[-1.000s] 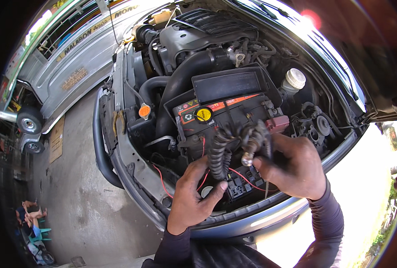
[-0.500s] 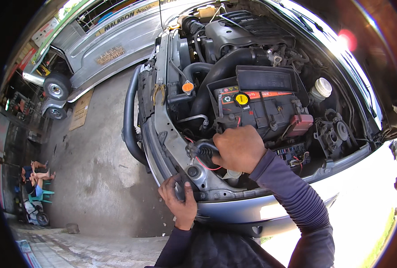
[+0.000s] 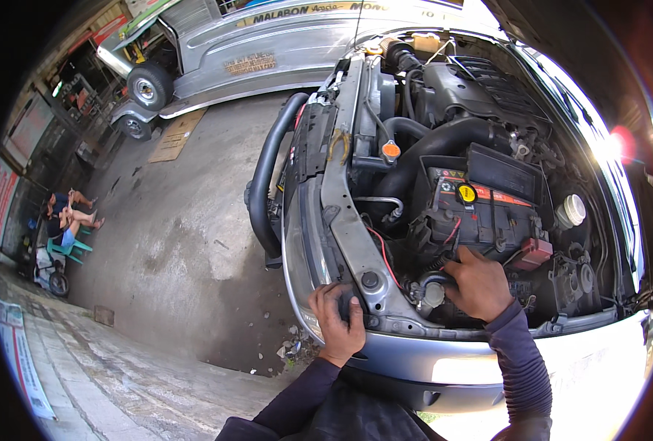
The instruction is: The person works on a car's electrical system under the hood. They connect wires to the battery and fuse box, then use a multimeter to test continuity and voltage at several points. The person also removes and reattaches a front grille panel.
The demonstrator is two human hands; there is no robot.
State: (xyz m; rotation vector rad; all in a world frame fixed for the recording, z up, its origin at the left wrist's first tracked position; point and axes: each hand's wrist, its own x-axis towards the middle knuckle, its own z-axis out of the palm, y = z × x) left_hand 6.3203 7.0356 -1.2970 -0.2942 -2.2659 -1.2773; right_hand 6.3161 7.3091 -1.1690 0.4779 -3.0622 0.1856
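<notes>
In the engine bay, my right hand [image 3: 481, 283] is closed around a black curved hose [image 3: 437, 277] beside the front fender. One end of the hose sits next to a pale round cap [image 3: 434, 295]; its other end is hidden by my fingers. Just beyond the hand stands the car battery [image 3: 481, 229], with a yellow round tag on top. My left hand [image 3: 337, 323] rests at the front corner of the car, fingers and thumb curled about a dark part [image 3: 347, 300] I cannot make out.
Pliers [image 3: 339, 145] lie on the front panel near the orange radiator cap [image 3: 391, 151]. A red terminal cover [image 3: 532, 253] is beside the battery. A black bumper bar [image 3: 262, 191] juts out in front. Two people [image 3: 69, 219] sit far left; a silver vehicle [image 3: 268, 55] stands beyond.
My right hand has brought the hose rightward and nearer to me, away from the front panel and down beside the pale cap. My left hand keeps its place at the corner. The view has shifted.
</notes>
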